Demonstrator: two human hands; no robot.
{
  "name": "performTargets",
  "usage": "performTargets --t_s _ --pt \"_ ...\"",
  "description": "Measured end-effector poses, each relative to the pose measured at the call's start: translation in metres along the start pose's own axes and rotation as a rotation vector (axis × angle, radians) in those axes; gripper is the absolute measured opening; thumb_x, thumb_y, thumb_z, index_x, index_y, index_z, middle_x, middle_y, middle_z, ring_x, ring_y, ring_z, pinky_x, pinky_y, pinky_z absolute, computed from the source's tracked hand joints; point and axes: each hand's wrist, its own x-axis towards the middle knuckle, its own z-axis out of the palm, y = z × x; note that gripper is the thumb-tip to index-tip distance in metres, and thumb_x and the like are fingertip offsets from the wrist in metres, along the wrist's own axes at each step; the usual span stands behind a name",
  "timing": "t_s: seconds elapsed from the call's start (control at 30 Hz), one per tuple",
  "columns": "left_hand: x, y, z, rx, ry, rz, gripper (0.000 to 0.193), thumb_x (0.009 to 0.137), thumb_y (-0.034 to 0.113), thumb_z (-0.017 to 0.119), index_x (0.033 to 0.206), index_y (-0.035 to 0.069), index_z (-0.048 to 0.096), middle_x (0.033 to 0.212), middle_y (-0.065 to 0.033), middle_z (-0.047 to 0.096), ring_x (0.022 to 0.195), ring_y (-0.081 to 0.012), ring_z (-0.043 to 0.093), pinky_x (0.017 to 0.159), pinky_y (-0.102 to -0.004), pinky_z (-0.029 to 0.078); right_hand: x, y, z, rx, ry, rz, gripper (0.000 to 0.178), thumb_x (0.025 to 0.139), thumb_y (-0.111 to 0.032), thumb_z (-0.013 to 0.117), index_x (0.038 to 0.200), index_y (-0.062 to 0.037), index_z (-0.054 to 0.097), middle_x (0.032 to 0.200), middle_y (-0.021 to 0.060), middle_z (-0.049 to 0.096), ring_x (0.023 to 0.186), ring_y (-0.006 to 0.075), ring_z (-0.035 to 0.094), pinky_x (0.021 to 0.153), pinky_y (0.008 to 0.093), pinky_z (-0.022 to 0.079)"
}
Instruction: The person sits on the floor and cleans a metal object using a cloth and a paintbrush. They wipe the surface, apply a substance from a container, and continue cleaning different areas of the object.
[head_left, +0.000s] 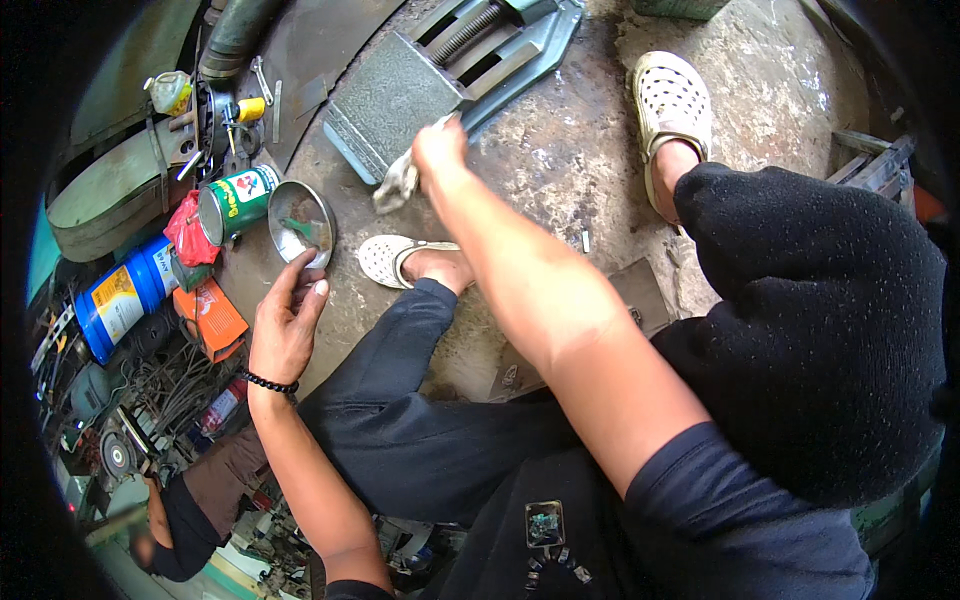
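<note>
My right hand (440, 152) is closed round a crumpled, dirty whitish rag (397, 188), which hangs below the fingers. The hand is at the near right corner of a large grey machine vise (395, 105) with a flat jaw block and a threaded screw. My left hand (284, 335), with a dark beaded bracelet, is by the near rim of a metal bowl (290, 205). Its thumb stands apart from the half-bent fingers, and the fingertips overlap the rim in view; whether they touch it is unclear. Something green lies inside the bowl.
Beside the bowl stand a green can (238, 200), a red plastic bag (190, 232), a blue bucket (128, 298) and an orange box (212, 318). Wrenches (262, 82) lie farther off. At lower left, another person (195, 510) is near a grinder-like tool (120, 452). My clog-clad feet flank the floor space.
</note>
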Motion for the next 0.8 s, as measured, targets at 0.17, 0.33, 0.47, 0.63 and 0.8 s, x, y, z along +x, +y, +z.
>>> performTargets --t_s 0.17,0.33,0.47,0.63,0.8 --pt "0.001 -0.004 0.005 -0.012 -0.010 0.026 0.040 0.092 0.012 0.062 0.131 0.003 0.054 0.104 -0.0100 0.066 0.092 -0.0140 0.060 0.084 -0.0298 0.049 0.016 0.006 -0.004 -0.040 0.039 -0.167 0.046 0.077 -0.003 0.050 0.122 0.0038 0.054 0.116 0.0249 0.061 0.108 0.0352 0.060 0.093 0.0391 0.046" --pt "0.001 -0.002 0.006 0.014 -0.034 0.002 0.040 0.092 0.011 0.062 0.131 0.004 0.054 0.104 -0.0095 0.066 0.092 -0.0136 0.060 0.084 -0.0296 0.049 -0.002 0.012 -0.001 -0.110 -0.032 -0.096 0.048 0.074 -0.005 0.054 0.121 0.0028 0.058 0.116 0.0264 0.063 0.112 0.0386 0.060 0.097 0.0384 0.045" --pt "-0.001 0.000 0.007 0.012 -0.034 -0.014 0.040 0.092 0.010 0.062 0.131 0.004 0.055 0.104 -0.0089 0.065 0.092 -0.0131 0.059 0.083 -0.0292 0.049 0.014 -0.013 -0.018 0.122 -0.015 -0.229 0.037 0.081 -0.001 0.045 0.116 0.0052 0.057 0.111 0.0205 0.065 0.097 0.0283 0.064 0.083 0.0376 0.050" --pt "0.002 0.007 0.010 0.030 -0.061 -0.001 0.040 0.092 0.012 0.062 0.131 0.004 0.055 0.104 -0.0091 0.065 0.091 -0.0140 0.060 0.082 -0.0292 0.050 -0.017 0.004 -0.007 -0.395 -0.100 -0.081 0.055 0.078 -0.005 0.050 0.132 0.0025 0.047 0.131 0.0282 0.052 0.123 0.0384 0.052 0.104 0.0402 0.037" --pt "0.003 0.018 0.008 0.098 -0.074 -0.007 0.042 0.091 0.011 0.063 0.131 0.004 0.055 0.103 -0.0108 0.066 0.089 -0.0155 0.062 0.081 -0.0300 0.050 0.009 -0.012 -0.015 0.021 -0.070 -0.112 0.026 0.088 -0.004 0.044 0.107 0.0054 0.059 0.106 0.0191 0.064 0.092 0.0266 0.063 0.080 0.0410 0.050"
